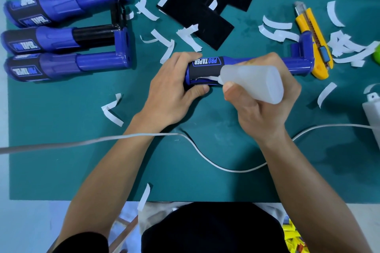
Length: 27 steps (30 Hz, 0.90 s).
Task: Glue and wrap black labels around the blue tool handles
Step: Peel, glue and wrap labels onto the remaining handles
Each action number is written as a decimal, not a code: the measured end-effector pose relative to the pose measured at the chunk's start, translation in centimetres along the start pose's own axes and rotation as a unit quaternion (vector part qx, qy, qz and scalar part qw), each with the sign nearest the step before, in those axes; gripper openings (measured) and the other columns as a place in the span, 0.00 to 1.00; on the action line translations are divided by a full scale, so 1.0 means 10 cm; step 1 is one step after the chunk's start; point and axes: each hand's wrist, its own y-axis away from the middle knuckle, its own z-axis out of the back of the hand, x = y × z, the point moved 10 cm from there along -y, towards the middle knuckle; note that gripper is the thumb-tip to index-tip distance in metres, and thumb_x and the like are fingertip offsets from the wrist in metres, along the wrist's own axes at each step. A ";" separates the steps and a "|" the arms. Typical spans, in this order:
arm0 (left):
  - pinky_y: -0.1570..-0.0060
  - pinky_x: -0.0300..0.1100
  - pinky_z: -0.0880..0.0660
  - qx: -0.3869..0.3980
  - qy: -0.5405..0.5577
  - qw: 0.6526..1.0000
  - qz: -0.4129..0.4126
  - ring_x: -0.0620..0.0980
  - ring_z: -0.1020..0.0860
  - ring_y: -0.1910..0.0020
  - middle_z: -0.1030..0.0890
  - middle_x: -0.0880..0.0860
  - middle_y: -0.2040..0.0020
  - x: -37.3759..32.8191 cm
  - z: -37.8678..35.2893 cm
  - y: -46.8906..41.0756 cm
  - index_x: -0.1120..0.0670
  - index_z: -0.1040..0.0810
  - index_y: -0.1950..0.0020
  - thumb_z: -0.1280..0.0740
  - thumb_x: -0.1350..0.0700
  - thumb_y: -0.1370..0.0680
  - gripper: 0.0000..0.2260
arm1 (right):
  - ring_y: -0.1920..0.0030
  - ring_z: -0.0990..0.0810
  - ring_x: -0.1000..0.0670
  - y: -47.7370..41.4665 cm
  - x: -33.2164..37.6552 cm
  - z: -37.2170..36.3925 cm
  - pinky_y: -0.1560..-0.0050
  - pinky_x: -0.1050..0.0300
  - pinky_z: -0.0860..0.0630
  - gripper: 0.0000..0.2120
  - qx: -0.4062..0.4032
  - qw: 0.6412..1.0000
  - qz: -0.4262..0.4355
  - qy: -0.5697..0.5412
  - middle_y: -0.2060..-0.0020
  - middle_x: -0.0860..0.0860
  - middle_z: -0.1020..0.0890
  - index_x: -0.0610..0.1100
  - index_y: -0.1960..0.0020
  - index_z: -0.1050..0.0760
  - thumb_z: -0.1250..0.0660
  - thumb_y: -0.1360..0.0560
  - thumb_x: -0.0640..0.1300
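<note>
Green cutting mat (pixel 61 150) strewn with white paper strips (pixel 112 112), white cable (pixel 205 158).

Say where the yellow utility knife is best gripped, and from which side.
Grip the yellow utility knife mid-body, hand coming from its right side: it lies flat, blade end far from the person, and the blue tool handle crowds its left and covers its near end.

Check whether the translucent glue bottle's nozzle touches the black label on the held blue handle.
Touching. The head view shows the translucent glue bottle nozzle tip pressed on the black label seam, no gap visible.
</note>
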 end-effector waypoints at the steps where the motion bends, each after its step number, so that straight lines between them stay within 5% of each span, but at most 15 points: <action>1: 0.48 0.41 0.32 0.000 0.000 1.000 -0.001 0.40 0.29 0.44 0.27 0.39 0.40 0.00 0.00 0.00 0.48 0.28 0.31 0.23 0.45 0.24 0.25 | 0.63 0.25 0.52 0.00 0.01 0.00 0.58 0.67 0.28 0.06 0.001 1.000 0.003 -0.002 0.57 0.67 0.21 0.37 0.55 0.27 0.29 0.26 0.33; 12: 0.48 0.41 0.32 0.005 0.005 1.000 0.002 0.41 0.29 0.45 0.27 0.38 0.41 0.00 0.00 0.00 0.43 0.31 0.32 0.23 0.47 0.25 0.25 | 0.65 0.27 0.51 0.00 0.00 0.11 0.61 0.67 0.30 0.04 -0.016 1.000 -0.005 0.026 0.61 0.62 0.25 0.31 0.59 0.24 0.30 0.27 0.32; 19: 0.48 0.41 0.32 0.005 0.008 1.000 -0.001 0.47 0.26 0.43 0.25 0.41 0.41 -0.03 0.02 0.00 0.43 0.31 0.33 0.26 0.45 0.26 0.25 | 0.65 0.26 0.52 0.00 -0.02 0.17 0.61 0.66 0.29 0.08 -0.026 0.999 -0.018 0.028 0.61 0.67 0.23 0.41 0.56 0.27 0.29 0.27 0.34; 27: 0.48 0.42 0.32 0.012 0.007 1.000 0.003 0.48 0.26 0.44 0.23 0.46 0.40 -0.05 0.01 0.00 0.47 0.29 0.32 0.26 0.45 0.25 0.24 | 0.67 0.26 0.48 0.00 0.00 0.21 0.64 0.62 0.29 0.07 -0.019 0.999 -0.006 0.042 0.65 0.52 0.24 0.41 0.56 0.28 0.30 0.26 0.34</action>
